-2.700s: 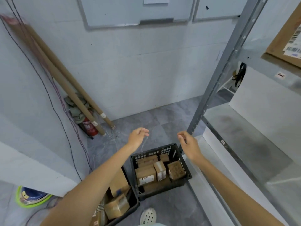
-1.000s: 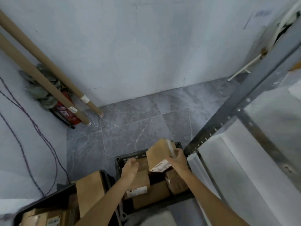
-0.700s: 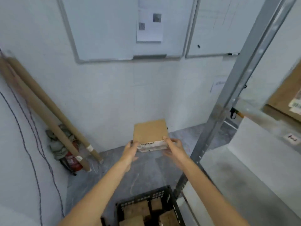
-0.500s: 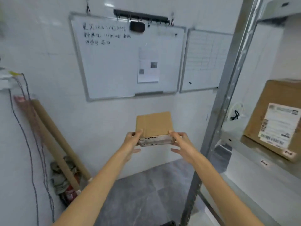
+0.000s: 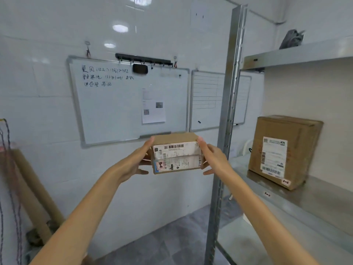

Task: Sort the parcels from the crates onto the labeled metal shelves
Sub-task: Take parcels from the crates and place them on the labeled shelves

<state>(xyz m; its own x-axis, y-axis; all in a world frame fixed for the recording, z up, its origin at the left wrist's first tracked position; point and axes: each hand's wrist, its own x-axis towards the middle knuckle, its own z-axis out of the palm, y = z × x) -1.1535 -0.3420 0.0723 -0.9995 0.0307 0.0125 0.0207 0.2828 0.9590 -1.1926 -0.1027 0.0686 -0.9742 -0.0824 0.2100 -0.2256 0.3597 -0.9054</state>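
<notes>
Rising label-forward left of the shelf post (image 5: 227,131), the parcel (image 5: 176,153) is risking a slip, left hand (image 5: 136,162) and right hand (image 5: 214,159) fingers clamping only its ends

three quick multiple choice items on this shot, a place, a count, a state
1. The large parcel stands: A on the floor; B on the metal shelf; C on a crate.
2. Whiteboards hung up: A one; B two; C four.
3. The small parcel is: A lying on a shelf; B held by one hand; C held between both hands.
Answers: B, it rests on that shelf; B, one written on, one gridded; C, left hand and right hand grip its ends.
</notes>
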